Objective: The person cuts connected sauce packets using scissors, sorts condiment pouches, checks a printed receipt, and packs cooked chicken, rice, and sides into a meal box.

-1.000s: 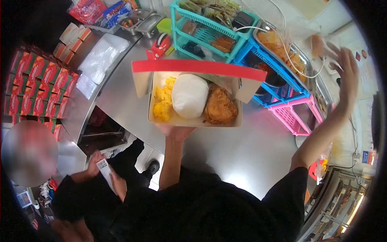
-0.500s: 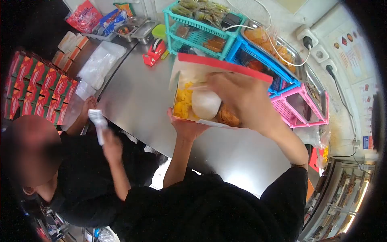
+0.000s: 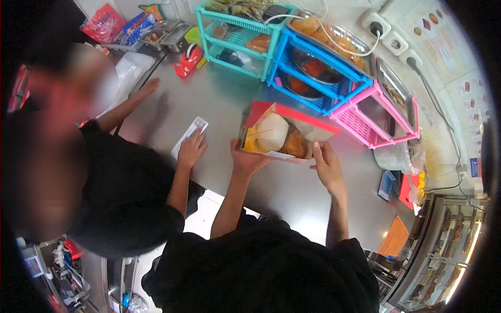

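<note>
The left hand (image 3: 245, 159) is cradling the open red-lidded cardboard meal box (image 3: 279, 136) from beneath, fingers curled around it, while the right hand (image 3: 326, 164) is pinching its side flap, steadying it above the steel tabletop (image 3: 219, 99).

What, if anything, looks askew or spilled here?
Nothing looks spilled. The open meal box is tilted, held off the steel counter by the left hand, the right hand at its edge; the food remains inside.

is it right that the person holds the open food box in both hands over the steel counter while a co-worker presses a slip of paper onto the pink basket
Not quite. The head view shows the co-worker's hand pressing the slip of paper onto the steel counter, not the pink basket. The left hand and right hand do hold the open food box.
</note>
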A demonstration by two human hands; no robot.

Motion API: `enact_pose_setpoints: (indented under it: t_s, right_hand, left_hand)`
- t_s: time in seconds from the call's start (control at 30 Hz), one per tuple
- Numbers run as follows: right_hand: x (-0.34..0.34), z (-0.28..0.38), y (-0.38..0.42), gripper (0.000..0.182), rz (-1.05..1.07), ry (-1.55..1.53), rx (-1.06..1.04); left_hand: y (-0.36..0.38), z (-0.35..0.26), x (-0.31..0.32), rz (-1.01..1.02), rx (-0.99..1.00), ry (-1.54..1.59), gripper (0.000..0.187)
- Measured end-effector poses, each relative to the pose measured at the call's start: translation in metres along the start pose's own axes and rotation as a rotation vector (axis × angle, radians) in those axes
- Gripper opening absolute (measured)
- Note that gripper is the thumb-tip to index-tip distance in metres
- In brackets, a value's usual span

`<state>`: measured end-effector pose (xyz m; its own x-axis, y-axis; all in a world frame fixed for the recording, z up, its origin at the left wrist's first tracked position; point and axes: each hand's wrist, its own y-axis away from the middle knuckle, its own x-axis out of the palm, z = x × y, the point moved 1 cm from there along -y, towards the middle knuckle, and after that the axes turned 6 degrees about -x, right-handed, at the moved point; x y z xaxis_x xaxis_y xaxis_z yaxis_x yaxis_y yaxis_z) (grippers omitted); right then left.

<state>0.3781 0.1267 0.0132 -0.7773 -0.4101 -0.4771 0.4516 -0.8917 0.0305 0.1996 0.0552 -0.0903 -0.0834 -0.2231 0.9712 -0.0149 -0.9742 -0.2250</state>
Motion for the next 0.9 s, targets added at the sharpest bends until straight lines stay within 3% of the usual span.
enact_pose_setpoints:
  t_s: [0.1,0.2,0.27,0.4,0.47,0.57,0.77,0.9]
  right_hand:
    - [0.004,-0.061,0.018,0.030,-0.192,-0.190,0.147]
    - [0.001,-0.101,0.040,0.036,-0.077,-0.435,0.377]
    - [-0.007,-0.142,0.052,0.038,-0.135,-0.518,0.379]
    - [-0.018,-0.169,0.070,0.042,-0.143,-0.426,0.386]
    - [-0.018,-0.166,0.071,0.044,-0.042,-0.612,0.453]
    - [-0.008,-0.169,0.057,0.045,0.024,-0.638,0.387]
    - [0.012,-0.198,0.021,0.052,-0.018,-0.972,0.331]
    - [0.032,-0.199,-0.003,0.052,-0.096,-0.965,0.324]
  left_hand:
    - [-0.002,0.037,-0.018,-0.060,-0.005,-0.115,0.091]
    - [-0.001,0.071,-0.042,-0.104,-0.024,-0.189,0.090]
    - [0.013,0.087,-0.085,-0.106,-0.118,0.019,0.089]
    - [0.017,0.112,-0.092,-0.079,-0.009,-0.055,0.080]
    - [0.021,0.117,-0.096,-0.068,0.002,-0.039,0.074]
    - [0.022,0.107,-0.105,-0.199,-0.168,-0.130,0.084]
    - [0.026,0.042,-0.125,-0.634,-0.232,-0.525,0.059]
    - [0.036,-0.023,-0.118,-0.968,0.105,-1.155,0.046]
